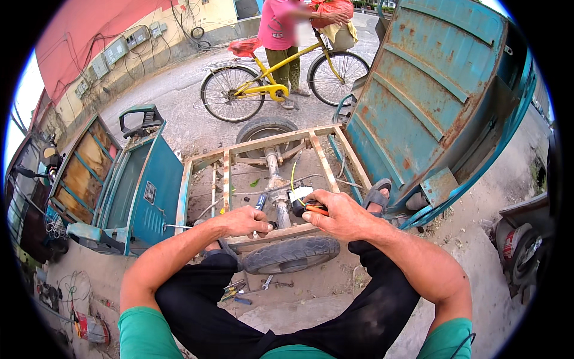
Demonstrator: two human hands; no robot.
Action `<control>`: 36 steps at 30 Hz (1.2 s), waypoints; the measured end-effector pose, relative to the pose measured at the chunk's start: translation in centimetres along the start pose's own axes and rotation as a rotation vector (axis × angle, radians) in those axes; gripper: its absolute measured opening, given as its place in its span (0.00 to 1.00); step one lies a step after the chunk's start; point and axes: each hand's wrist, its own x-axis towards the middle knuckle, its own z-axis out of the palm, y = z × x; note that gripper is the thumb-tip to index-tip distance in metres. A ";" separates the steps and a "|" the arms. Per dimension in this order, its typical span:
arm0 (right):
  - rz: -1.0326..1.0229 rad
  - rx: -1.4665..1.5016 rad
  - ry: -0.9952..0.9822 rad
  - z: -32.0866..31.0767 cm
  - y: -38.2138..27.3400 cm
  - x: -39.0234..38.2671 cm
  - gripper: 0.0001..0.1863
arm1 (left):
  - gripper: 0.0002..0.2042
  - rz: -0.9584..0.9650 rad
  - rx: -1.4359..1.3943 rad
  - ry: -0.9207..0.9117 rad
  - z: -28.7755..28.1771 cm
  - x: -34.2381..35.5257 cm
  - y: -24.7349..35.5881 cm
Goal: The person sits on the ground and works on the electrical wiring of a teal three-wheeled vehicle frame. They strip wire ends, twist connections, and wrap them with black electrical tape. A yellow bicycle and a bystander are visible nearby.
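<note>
Between our 2 knees, just past a black tyre (291, 253), both hands work at the near rail of a rusty metal frame (272, 145). Our left hand (242, 221) rests on that rail with its fingers (258, 225) curled down and pressed together; whether they pinch anything underneath, we cannot tell. Just beyond those fingertips a blue-handled tool (260, 201) lies inside the frame, beside the grey axle tube (277, 182) that runs away from us toward a second wheel (264, 130).

Our right hand (336, 214) is closed around an orange-and-black tool (313, 209), the fingers (323, 197) wrapped tightly over its handle so that only the end shows at the thumb side. Touching the tip of that tool sits a small black-and-white box (299, 197) on the axle, with a yellow wire (293, 174) rising from it (the wire's far end is lost among the bars).

To the right of the right-hand fingers stands a tipped-up blue cargo bed (430, 102), rust-streaked, and a sandalled foot (376, 198) shows near its lower edge. To the left of the left-hand fingers stands a blue cabin panel (152, 185). Below both hands, on the ground by the tyre, lie scattered hand tools (239, 293). Well beyond the frame a person in a pink top (278, 27) stands behind a yellow bicycle (281, 81).
</note>
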 end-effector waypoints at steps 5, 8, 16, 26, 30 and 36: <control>-0.057 -0.028 0.014 -0.1 0.6 0.3 0.24 | 0.18 -0.031 0.023 0.035 0.1 -0.7 1.2; -0.053 0.001 0.019 0.2 0.2 0.0 0.24 | 0.16 -0.016 -0.032 -0.024 0.0 -0.1 0.3; -0.037 -0.026 -0.003 0.3 0.0 -0.1 0.24 | 0.17 -0.013 0.002 -0.019 0.2 -0.4 0.9; -0.055 -0.010 0.004 0.5 0.3 -0.2 0.24 | 0.16 -0.008 -0.012 -0.018 0.1 -0.5 1.2; -0.037 -0.014 -0.018 0.5 -0.1 -0.3 0.24 | 0.17 -0.009 0.006 -0.012 0.3 -1.0 1.5; -0.056 -0.006 0.001 0.6 -0.1 -0.3 0.24 | 0.17 -0.004 0.011 -0.003 0.2 -0.8 0.9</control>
